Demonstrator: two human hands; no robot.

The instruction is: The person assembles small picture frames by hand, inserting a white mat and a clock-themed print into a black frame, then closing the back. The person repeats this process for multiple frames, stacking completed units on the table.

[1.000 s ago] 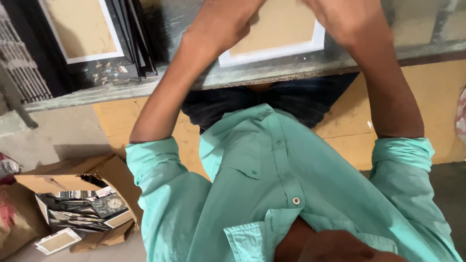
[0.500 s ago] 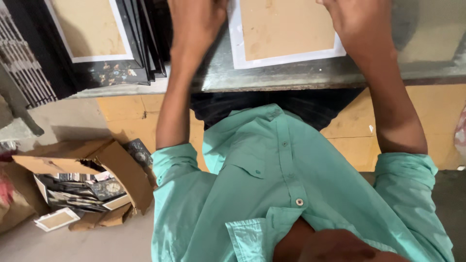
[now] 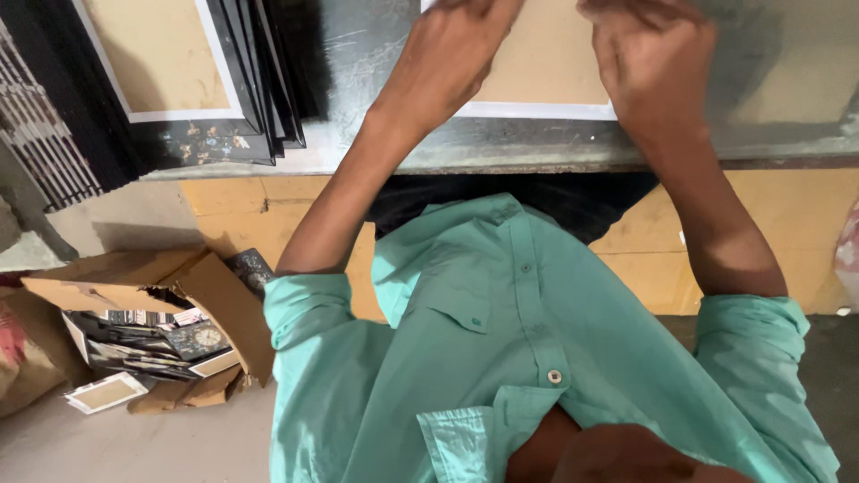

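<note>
A brown board with a white border (image 3: pixel 546 76) lies flat on the grey metal tabletop (image 3: pixel 376 107), near its front edge. My left hand (image 3: pixel 452 49) rests on the board's left part, fingers curled down against it. My right hand (image 3: pixel 649 58) presses on the board's right part, fingers bent. Whether either hand grips the board's edge is hidden, as the fingertips run out of the top of the view. My green shirt (image 3: pixel 528 358) fills the lower part of the view.
A stack of black frames with a brown backing (image 3: pixel 192 80) lies on the table at the left. Below on the floor an open cardboard box (image 3: pixel 152 304) holds several frames, and a small white frame (image 3: pixel 106 392) lies beside it. A yellow wooden panel (image 3: pixel 769 224) fronts the table.
The view has tilted up toward the table. Both hands have come lower in the view and now rest on the bordered board.
</note>
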